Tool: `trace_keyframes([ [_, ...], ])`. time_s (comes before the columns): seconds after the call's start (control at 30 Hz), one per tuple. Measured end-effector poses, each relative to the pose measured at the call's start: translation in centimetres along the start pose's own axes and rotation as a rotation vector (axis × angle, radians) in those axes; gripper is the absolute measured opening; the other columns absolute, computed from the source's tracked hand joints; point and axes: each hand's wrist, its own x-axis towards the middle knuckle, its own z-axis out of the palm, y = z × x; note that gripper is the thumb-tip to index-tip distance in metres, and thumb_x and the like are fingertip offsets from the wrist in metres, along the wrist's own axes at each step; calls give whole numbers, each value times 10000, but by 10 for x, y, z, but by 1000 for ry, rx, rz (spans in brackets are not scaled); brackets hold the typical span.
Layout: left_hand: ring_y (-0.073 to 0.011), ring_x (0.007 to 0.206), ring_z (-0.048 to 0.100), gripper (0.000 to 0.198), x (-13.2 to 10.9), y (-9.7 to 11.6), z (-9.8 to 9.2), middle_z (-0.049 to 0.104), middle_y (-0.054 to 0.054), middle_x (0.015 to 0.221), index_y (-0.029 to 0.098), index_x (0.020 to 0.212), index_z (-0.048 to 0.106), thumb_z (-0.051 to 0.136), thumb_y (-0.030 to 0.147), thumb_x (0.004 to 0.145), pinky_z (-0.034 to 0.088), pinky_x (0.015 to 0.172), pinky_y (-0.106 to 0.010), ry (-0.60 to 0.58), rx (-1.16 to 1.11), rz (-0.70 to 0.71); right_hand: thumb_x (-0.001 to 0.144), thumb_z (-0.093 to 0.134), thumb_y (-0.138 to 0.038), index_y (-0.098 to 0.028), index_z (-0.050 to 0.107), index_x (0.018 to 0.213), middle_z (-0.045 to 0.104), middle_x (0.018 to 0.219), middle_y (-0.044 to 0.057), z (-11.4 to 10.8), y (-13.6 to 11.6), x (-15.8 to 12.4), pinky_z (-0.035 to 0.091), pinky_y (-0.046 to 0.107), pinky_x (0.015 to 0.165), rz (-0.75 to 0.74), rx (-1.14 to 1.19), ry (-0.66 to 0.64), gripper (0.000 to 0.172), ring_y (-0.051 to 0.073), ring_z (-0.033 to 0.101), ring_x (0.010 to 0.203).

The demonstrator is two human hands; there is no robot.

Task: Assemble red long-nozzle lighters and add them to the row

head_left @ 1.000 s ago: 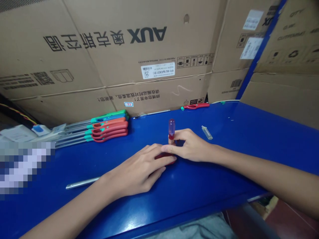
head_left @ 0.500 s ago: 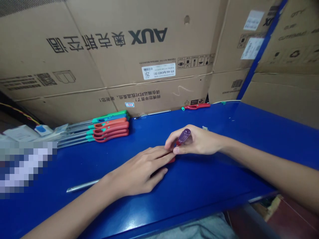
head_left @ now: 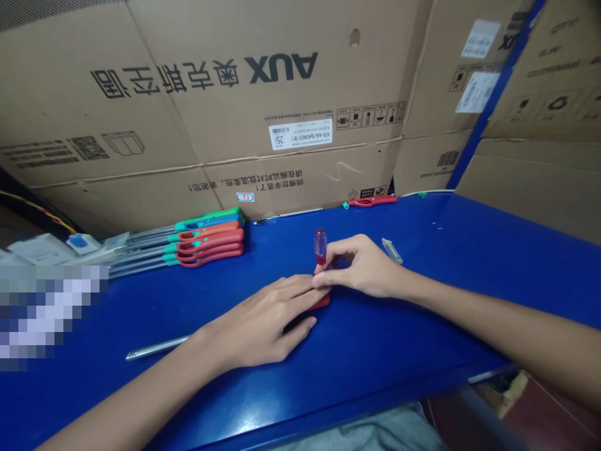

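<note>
A red utility lighter [head_left: 322, 302] lies on the blue table, mostly hidden beneath my left hand [head_left: 263, 326]. The fingers of that hand reach across it and hold it down, with the thumb apart on the near side. A silver metal tube [head_left: 157, 348] comes out from under my left forearm. My right hand [head_left: 366, 266] is closed in a pinch on a screwdriver [head_left: 320, 244] with a clear purple and red handle. The screwdriver stands nearly upright at my left fingertips, and its tip is hidden.
Several utility lighters [head_left: 211, 241] with coloured handles are stacked at the left. Another red lighter [head_left: 373, 201] lies by the cardboard [head_left: 211, 138] at the back. A small clear plastic piece [head_left: 392, 252] rests beyond my right wrist. White boxes [head_left: 47, 250] stand far left.
The screwdriver has swung from leaning right to nearly upright. My right fingers have shifted from around its handle to low down near its shaft. My left hand stays in place.
</note>
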Motion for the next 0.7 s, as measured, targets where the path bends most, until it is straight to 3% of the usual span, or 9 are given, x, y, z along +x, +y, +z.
trace_keyframes([
  [0.13, -236, 1311, 481, 371, 0, 0, 0, 544, -113, 1392, 176, 1319, 525, 465, 206, 954, 437, 1083, -424, -22, 7, -6, 712, 780, -336, -161, 613, 674, 623, 672, -21, 4, -1, 0, 439, 253, 625, -1, -47, 51, 244, 111, 541, 634],
  [0.37, -229, 1306, 488, 392, 1, -1, -1, 533, -101, 1402, 186, 1342, 503, 471, 206, 952, 418, 1099, -422, -33, -13, -8, 781, 687, -255, -152, 686, 850, 719, 899, 43, -10, 1, 3, 506, 312, 794, 8, 123, -169, 123, 170, 653, 850],
  [0.6, -242, 1265, 521, 391, 2, 1, -3, 570, -105, 1344, 181, 1341, 505, 468, 209, 953, 436, 1071, -413, -50, -25, -16, 821, 658, -240, -135, 681, 929, 705, 950, 64, -13, 3, 2, 496, 342, 858, -66, 79, -280, 152, 192, 650, 930],
  [0.7, -236, 1243, 536, 375, 3, 1, -3, 587, -97, 1317, 191, 1325, 517, 467, 204, 953, 443, 1061, -404, -60, -39, -31, 800, 696, -270, -143, 689, 907, 706, 924, 46, -12, 2, 1, 496, 309, 817, -62, 92, -267, 166, 168, 645, 874],
])
